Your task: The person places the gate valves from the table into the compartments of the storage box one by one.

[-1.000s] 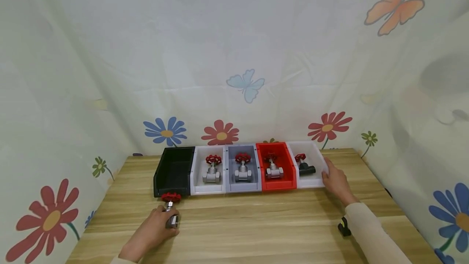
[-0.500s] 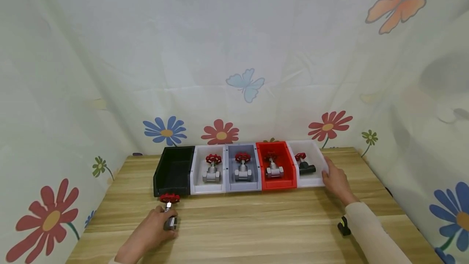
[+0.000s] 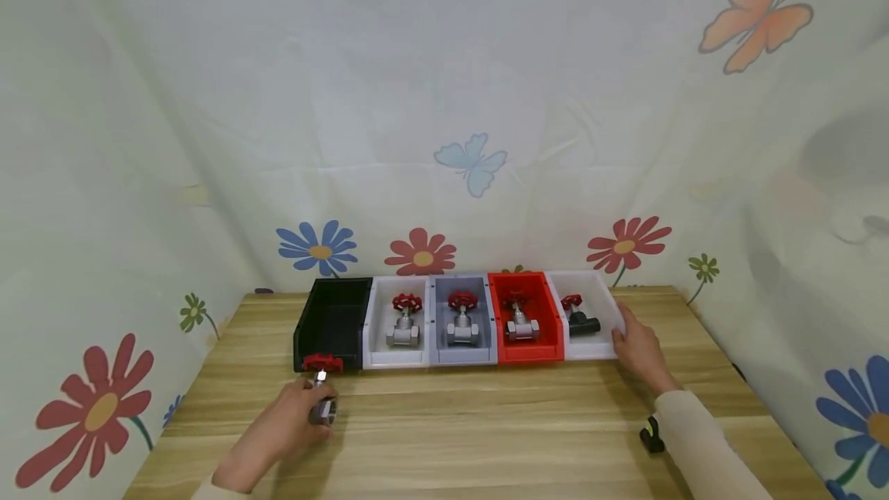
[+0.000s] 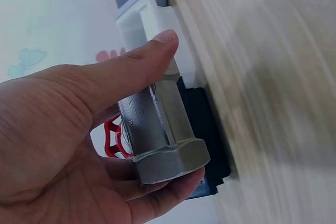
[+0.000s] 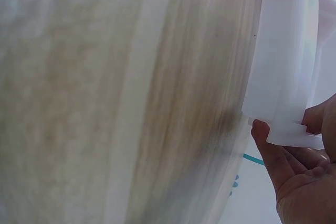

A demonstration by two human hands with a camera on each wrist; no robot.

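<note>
My left hand [image 3: 290,417] grips the steel body of a gate valve [image 4: 157,129] with a red handwheel, thumb on one side and fingers on the other. In the head view that handwheel [image 3: 322,363] overlaps the front edge of the black bin [image 3: 333,322], which has nothing inside. At the far right of the row, my right hand [image 3: 640,347] pinches the side wall of a white bin [image 5: 283,66] between thumb and fingers. A dark valve [image 3: 583,322] with a red handwheel lies in that bin.
Between the outer bins stand a white bin [image 3: 377,357], a grey bin [image 3: 439,353] and a red bin [image 3: 558,349], each with a metal valve. A small black-and-yellow object [image 3: 651,435] lies beside the right sleeve. A flowered curtain [image 3: 444,60] hangs behind the wooden table [image 3: 444,438].
My left hand has moved slightly forward with the gate valve, bringing its handwheel up to the black bin's front edge. The right hand stays on the white bin.
</note>
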